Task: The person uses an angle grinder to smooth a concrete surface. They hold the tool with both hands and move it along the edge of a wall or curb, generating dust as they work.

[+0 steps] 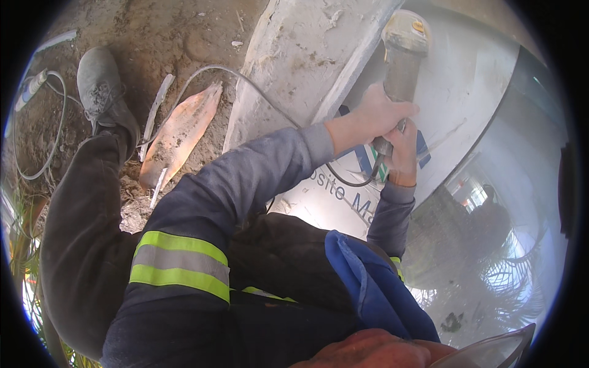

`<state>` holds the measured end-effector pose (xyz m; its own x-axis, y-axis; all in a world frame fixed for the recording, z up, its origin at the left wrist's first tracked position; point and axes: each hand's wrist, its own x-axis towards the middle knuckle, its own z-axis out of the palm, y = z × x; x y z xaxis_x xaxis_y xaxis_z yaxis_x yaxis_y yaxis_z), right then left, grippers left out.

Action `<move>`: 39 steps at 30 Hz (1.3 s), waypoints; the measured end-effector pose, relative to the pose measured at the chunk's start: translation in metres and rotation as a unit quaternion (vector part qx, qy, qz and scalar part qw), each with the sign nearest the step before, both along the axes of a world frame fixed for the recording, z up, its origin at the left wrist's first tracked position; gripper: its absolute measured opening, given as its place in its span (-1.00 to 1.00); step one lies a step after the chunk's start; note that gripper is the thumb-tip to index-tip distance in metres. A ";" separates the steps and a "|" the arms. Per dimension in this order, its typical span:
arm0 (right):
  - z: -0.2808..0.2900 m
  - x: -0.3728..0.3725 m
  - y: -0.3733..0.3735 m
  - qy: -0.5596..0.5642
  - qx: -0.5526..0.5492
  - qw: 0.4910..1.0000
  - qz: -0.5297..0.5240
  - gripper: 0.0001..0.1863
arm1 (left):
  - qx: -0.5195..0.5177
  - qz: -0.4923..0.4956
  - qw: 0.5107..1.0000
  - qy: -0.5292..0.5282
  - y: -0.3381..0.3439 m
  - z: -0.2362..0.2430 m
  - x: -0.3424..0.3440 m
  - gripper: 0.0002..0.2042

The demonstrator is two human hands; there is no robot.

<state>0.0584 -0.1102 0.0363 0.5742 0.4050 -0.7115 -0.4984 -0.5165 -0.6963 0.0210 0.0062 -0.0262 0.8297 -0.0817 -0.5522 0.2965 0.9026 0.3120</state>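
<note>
A corded power tool that looks like an angle grinder [403, 76] points away from me, with a dark cylindrical body and a dusty cream-and-yellow head. Its disc cannot be made out. My left hand [371, 116] is closed round the middle of its body. Just behind, my right hand [403, 150] grips its rear end, close to where the dark cord [359, 183] comes out. Beneath the tool lies a pale, dusty panel [466, 92] with a blue and green emblem and dark lettering, partly covered by my hands. Haze hangs around the tool's head.
The grey cable [261, 92] crosses a raised pale edge [294, 55] onto bare soil. An orange-brown flat piece [184, 135] and pale strips lie there, near my shoe [101, 80]. A cable connector [30, 91] sits at far left. A curved glossy surface [491, 245] stands at right.
</note>
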 end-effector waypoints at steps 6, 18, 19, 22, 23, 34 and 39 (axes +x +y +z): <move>-0.018 0.023 -0.001 0.027 0.053 0.998 -0.004 -0.69 | 0.002 -0.009 0.999 0.033 0.012 -0.007 0.021 -0.56; 0.008 -0.006 -0.020 -0.008 -0.046 0.998 0.034 -0.60 | -0.045 0.015 0.999 0.000 -0.009 0.011 -0.009 -0.64; 0.005 -0.004 -0.018 -0.002 -0.031 0.999 0.019 -0.63 | -0.041 0.019 0.999 0.002 -0.007 0.011 -0.006 -0.64; -0.004 0.007 -0.009 0.010 -0.001 1.000 -0.007 -0.68 | -0.030 0.030 0.999 0.005 -0.001 0.005 0.004 -0.64; -0.006 0.011 -0.004 0.010 0.001 1.000 -0.006 -0.68 | -0.026 0.033 0.999 0.005 0.001 0.001 0.009 -0.64; 0.012 -0.011 -0.014 -0.006 -0.029 0.999 -0.023 -0.63 | -0.020 0.031 0.999 -0.003 -0.017 0.008 -0.010 -0.63; 0.014 -0.012 -0.013 0.003 -0.031 0.999 0.019 -0.64 | -0.026 0.017 0.999 0.006 -0.012 0.013 -0.016 -0.61</move>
<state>0.0461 -0.1236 0.0504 0.5553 0.3819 -0.7388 -0.4815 -0.5766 -0.6600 0.0054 -0.0055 -0.0133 0.8262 -0.0822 -0.5573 0.2678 0.9276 0.2603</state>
